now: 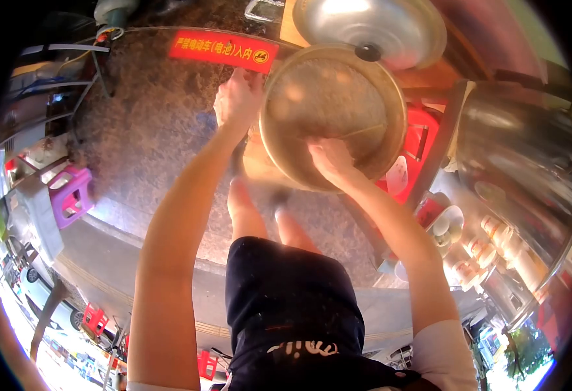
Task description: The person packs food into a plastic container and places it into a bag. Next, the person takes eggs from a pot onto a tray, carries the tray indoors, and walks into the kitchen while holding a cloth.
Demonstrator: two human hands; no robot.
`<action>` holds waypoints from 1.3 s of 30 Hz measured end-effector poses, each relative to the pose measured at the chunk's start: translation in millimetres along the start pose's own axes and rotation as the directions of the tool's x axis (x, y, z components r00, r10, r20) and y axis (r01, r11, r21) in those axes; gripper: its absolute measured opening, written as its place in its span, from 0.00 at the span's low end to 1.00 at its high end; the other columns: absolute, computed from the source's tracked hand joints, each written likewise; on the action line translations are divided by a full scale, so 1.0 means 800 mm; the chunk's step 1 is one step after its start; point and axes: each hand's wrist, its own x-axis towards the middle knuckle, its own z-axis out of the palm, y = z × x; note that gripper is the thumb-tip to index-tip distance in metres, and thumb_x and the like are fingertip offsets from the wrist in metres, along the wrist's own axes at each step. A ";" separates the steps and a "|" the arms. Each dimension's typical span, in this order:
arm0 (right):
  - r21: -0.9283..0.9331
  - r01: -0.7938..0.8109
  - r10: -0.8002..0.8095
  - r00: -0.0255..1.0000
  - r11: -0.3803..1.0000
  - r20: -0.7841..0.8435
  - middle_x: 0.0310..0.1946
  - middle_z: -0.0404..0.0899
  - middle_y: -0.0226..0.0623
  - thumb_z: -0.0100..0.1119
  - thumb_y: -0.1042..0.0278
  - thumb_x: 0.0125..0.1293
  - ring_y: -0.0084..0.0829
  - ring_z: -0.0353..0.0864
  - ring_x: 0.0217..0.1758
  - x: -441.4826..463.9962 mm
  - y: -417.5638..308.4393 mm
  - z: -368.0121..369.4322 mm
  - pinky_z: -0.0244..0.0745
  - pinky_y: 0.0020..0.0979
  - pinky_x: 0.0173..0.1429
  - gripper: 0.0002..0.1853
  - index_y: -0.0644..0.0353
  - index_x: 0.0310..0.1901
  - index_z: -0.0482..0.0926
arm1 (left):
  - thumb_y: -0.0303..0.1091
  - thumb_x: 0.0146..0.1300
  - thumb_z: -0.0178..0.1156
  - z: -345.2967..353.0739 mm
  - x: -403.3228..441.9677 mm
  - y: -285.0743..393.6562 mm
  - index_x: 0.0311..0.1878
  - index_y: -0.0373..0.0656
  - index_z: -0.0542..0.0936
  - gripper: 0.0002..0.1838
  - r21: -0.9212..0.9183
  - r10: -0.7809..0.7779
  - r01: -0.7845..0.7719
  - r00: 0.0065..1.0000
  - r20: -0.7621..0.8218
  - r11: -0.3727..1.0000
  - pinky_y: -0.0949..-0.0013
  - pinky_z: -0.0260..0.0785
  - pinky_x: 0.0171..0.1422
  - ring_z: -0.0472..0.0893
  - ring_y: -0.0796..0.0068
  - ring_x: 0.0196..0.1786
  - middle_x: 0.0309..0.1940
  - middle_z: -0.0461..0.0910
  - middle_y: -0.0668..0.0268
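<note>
A large round metal pot (270, 146) with cloudy, steaming contents is in front of me, right of centre. My right hand (330, 158) is over the near part of its opening, fingers closed round what looks like a thin stick that stretches right across the contents. Its far end is hard to make out in the haze. At the pot's left side is my left hand (239, 98), fingers curled, just below a red sign (224, 50) with yellow lettering. What those fingers hold, if anything, is hidden.
A domed metal lid (390, 23) with a black knob lies beyond the pot. Right of it are a red plastic stool or tray (420, 140), a big steel cylinder (517, 137) and stacked cups (495, 234). A purple stool (71, 195) stands at left on the floor.
</note>
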 end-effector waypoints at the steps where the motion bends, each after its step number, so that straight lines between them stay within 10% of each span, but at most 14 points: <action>1: 0.043 0.006 -0.006 1.000 0.999 -0.015 0.21 0.80 0.47 0.48 0.70 0.64 0.48 0.82 0.26 -0.003 -0.001 -0.004 0.76 0.46 0.28 0.10 0.62 0.43 0.78 | 0.52 0.64 0.59 -0.002 0.001 0.000 0.37 0.46 0.79 0.17 -0.012 -0.009 0.009 1.000 0.006 1.000 0.52 0.74 0.41 0.83 0.51 0.37 0.27 0.84 0.57; 14: 0.003 0.072 -0.072 0.985 0.997 0.155 0.23 0.80 0.50 0.50 0.71 0.61 0.48 0.83 0.29 -0.027 0.001 -0.003 0.78 0.46 0.31 0.08 0.65 0.34 0.78 | 0.51 0.63 0.59 -0.006 0.002 0.001 0.36 0.45 0.79 0.17 -0.037 -0.014 0.014 1.000 0.012 0.999 0.50 0.73 0.42 0.82 0.47 0.37 0.28 0.83 0.54; 39: 0.135 -0.077 0.086 0.994 0.988 -0.068 0.23 0.79 0.47 0.49 0.74 0.61 0.50 0.82 0.29 -0.014 0.008 -0.004 0.74 0.49 0.31 0.05 0.60 0.37 0.73 | 0.49 0.64 0.59 -0.009 0.001 0.002 0.38 0.44 0.79 0.17 -0.049 -0.007 0.009 0.999 0.034 0.999 0.51 0.73 0.42 0.83 0.48 0.38 0.29 0.83 0.55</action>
